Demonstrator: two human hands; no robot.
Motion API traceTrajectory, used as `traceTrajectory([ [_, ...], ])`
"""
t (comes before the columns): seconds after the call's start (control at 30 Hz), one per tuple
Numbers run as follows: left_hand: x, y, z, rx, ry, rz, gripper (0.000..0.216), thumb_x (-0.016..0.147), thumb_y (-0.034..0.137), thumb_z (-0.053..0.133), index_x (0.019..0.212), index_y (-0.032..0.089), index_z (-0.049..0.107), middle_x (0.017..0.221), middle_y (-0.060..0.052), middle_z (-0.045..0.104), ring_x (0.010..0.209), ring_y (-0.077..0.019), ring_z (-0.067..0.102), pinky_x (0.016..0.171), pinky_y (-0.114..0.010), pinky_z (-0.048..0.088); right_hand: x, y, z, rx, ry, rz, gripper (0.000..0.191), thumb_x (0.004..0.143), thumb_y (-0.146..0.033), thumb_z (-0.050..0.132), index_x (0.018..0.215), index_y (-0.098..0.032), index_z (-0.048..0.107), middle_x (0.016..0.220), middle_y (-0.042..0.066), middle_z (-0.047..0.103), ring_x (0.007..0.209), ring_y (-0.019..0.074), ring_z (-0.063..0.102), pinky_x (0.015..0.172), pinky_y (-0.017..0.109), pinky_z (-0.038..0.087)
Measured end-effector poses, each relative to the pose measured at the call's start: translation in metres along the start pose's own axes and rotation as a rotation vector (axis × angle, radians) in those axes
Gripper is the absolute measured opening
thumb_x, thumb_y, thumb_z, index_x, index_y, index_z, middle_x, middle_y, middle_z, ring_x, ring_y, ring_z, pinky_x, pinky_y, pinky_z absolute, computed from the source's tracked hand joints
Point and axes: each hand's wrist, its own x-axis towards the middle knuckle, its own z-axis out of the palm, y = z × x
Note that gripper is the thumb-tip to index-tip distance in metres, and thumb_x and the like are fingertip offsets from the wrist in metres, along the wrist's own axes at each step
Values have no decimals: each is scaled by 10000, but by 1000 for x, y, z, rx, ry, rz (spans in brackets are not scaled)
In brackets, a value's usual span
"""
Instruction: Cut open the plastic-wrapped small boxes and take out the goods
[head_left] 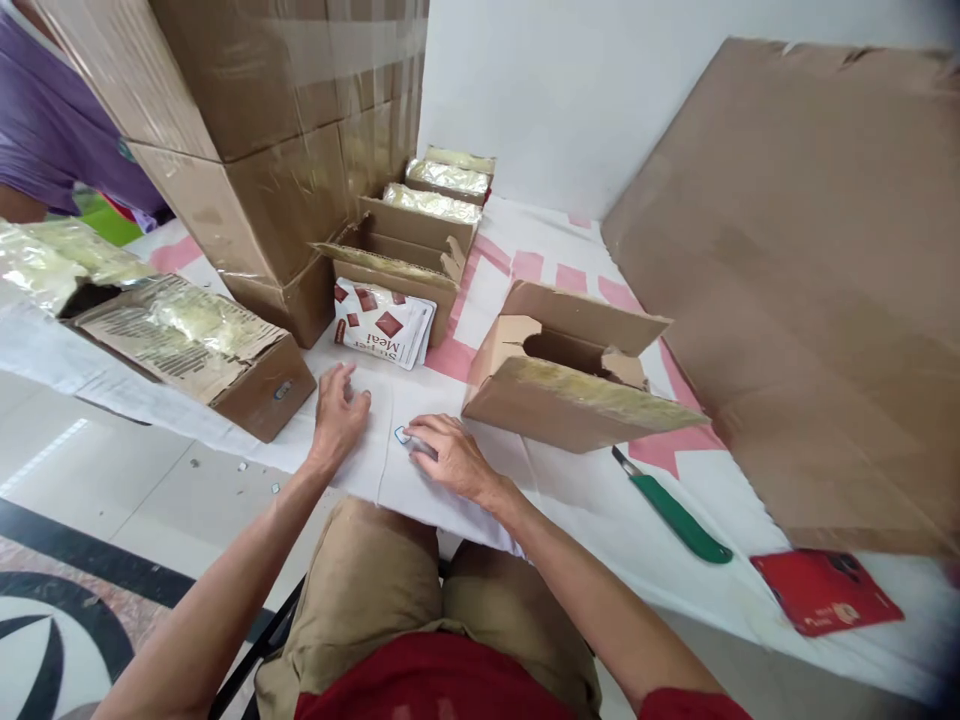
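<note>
My left hand [341, 412] is over the white cloth with its fingers bent and apart, holding nothing. To its right, my right hand [454, 458] has a small white sticker with a blue edge [401, 434] at its fingertips, just above the cloth. Beyond both hands, several white pouches with red diamond shapes [382, 325] lean against an open cardboard box [405, 245]. A second open box [577, 390] stands right of my right hand. Left of my left hand lies a closed carton [262, 390] with a similar blue-edged sticker on its end.
A green-handled cutter [679, 515] and a red phone [825, 590] lie at the right. Tall stacked cartons [277, 200] rise at the back left, with taped boxes [435, 203] behind. A large cardboard sheet [810, 280] leans at right. Someone in purple [60, 110] is at far left.
</note>
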Motion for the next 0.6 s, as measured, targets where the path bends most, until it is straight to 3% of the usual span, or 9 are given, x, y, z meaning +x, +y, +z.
traceTrajectory([
  [0.1, -21, 2, 3, 57, -37, 42, 377, 797, 242, 623, 1163, 204, 710, 1394, -154, 618, 1274, -312, 630, 1129, -495, 514, 5, -1, 5, -163, -31, -61, 161, 978, -163, 662, 1084, -209, 775, 1225, 117, 764, 1089, 269, 663, 963, 417, 506],
  [0.17, -24, 6, 5, 102, -44, 60, 305, 793, 237, 601, 1071, 212, 724, 1339, -150, 655, 1308, -320, 611, 1184, -514, 467, 16, -2, 11, -191, -23, -68, 199, 1003, -110, 587, 991, -189, 770, 1166, 132, 774, 1037, 261, 661, 930, 401, 503],
  [0.33, -32, 21, -5, 152, -99, 104, 245, 783, 296, 564, 968, 223, 708, 1274, -153, 692, 1311, -355, 604, 1228, -568, 403, 15, -25, 12, -223, 52, 38, 149, 979, -95, 615, 949, -174, 737, 1050, 104, 789, 959, 226, 688, 900, 330, 501],
  [0.4, -35, 23, -11, 164, -138, 118, 269, 769, 356, 574, 963, 221, 701, 1289, -163, 686, 1352, -408, 571, 1238, -644, 357, -7, -34, 2, -195, 78, 34, 94, 998, -186, 655, 957, -217, 735, 1052, 32, 803, 980, 179, 712, 908, 270, 502],
  [0.5, -32, 15, -14, 311, -142, 105, 303, 764, 457, 580, 958, 260, 704, 1308, -110, 706, 1371, -426, 575, 1229, -649, 391, -59, -39, -27, -29, 127, -18, 156, 1057, -275, 601, 994, -245, 740, 1040, -4, 816, 973, 141, 743, 904, 235, 518],
  [0.6, -26, 4, -14, 340, -212, 108, 247, 765, 481, 598, 951, 364, 709, 1343, 29, 708, 1398, -413, 569, 1224, -674, 396, -131, -26, -74, 26, 261, 169, 217, 1064, -293, 563, 975, -258, 758, 974, 2, 824, 884, 152, 760, 865, 260, 558],
])
